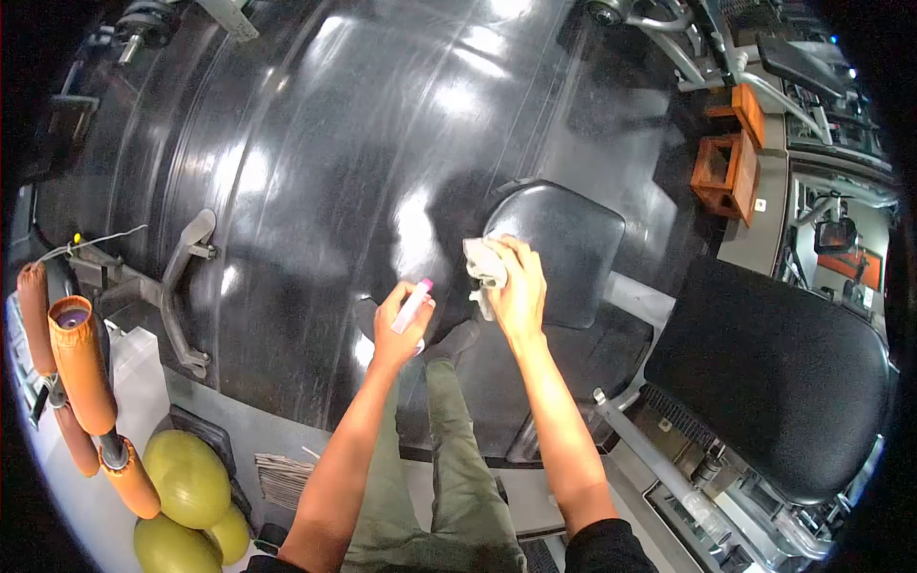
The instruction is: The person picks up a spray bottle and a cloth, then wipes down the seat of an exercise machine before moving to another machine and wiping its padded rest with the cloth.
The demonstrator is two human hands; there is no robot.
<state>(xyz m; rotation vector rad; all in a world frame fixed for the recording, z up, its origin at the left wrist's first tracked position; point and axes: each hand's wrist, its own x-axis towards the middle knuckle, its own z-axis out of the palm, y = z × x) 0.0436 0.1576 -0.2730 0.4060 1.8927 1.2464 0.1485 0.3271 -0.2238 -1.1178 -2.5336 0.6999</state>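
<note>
My left hand (401, 323) is closed around a small, pale translucent bottle (412, 307) with a pink top, tilted up to the right. In my right hand (519, 291) is a crumpled whitish cloth (485, 264), with part of it hanging below the fingers. That hand is over the left edge of a black padded seat (559, 250); I cannot tell whether the cloth touches the pad. Both forearms reach forward above my green trousers.
A larger black pad (764, 382) on a metal frame stands at right. Orange padded rollers (84, 372) and yellow-green balls (186, 477) are at left. A bent metal bar (181, 277) rises from the dark floor (315, 191). A wooden box (724, 177) sits farther back.
</note>
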